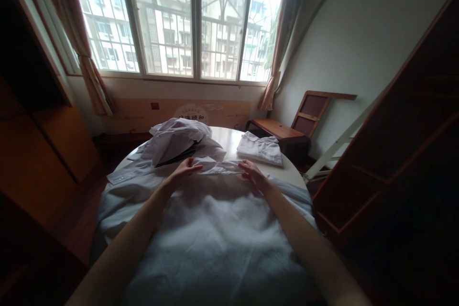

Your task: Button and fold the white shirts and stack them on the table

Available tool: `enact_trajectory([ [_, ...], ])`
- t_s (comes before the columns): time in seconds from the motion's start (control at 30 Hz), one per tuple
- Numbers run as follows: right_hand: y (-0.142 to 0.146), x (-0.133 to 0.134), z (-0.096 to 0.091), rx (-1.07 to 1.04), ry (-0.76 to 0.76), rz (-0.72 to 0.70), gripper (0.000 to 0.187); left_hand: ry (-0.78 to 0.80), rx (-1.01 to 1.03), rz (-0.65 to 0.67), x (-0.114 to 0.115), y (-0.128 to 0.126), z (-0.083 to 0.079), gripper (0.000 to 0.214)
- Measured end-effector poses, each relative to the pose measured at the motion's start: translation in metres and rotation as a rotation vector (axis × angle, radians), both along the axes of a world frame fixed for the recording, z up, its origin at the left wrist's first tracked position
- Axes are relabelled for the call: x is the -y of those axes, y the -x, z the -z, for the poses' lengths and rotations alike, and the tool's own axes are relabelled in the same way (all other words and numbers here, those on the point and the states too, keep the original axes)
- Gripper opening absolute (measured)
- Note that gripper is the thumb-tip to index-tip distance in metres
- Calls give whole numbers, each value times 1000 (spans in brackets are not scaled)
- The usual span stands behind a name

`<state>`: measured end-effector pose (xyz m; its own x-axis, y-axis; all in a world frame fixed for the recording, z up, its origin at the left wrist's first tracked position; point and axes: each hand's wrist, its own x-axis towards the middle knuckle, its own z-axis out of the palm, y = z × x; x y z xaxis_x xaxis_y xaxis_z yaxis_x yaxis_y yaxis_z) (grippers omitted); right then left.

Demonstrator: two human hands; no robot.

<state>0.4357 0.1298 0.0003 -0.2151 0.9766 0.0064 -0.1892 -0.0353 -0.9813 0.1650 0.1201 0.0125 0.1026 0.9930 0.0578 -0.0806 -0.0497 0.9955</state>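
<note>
A white shirt lies spread over the near part of the round table, its collar at the far end and its lower part towards me. At the left end of the collar, my left hand pinches the cloth between thumb and fingers. My right hand grips the collar's other end. Between both hands the collar is stretched out sideways. One cuffed sleeve reaches out to the left. Just beyond my right hand sits a folded white shirt.
A heap of crumpled white clothes, with something dark and striped under it, rests at the table's back left. The white round table stands before a window. A wooden bench and a white ladder are at the right.
</note>
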Motion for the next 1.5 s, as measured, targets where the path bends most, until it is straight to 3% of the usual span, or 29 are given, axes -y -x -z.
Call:
enact_trajectory([
  [0.13,7,-1,7,204,-107,112,48,-110,-254,-140,-4,-3,9,55],
  [0.33,11,-8,19,651,-406,427,38,-388,-627,-283,-6,-6,20,39],
  [0.5,10,-10,22,797,-546,564,37,-490,-871,-433,-2,-11,18,11],
  [0.7,11,-5,16,941,-748,682,24,-641,-1108,-493,3,-10,9,16],
  [0.87,12,-3,13,1032,-874,654,18,-607,-1175,-339,5,-9,6,15],
  [1.0,14,-2,11,1028,-846,606,23,-522,-1218,-261,6,-11,4,22],
  [1.2,17,0,8,1074,-791,565,29,-520,-1160,-213,8,-15,1,25],
  [1.33,16,2,8,1143,-843,552,21,-572,-1105,-191,9,-14,4,20],
  [1.5,20,4,11,1186,-967,427,8,-596,-1050,-134,10,-15,10,8],
])
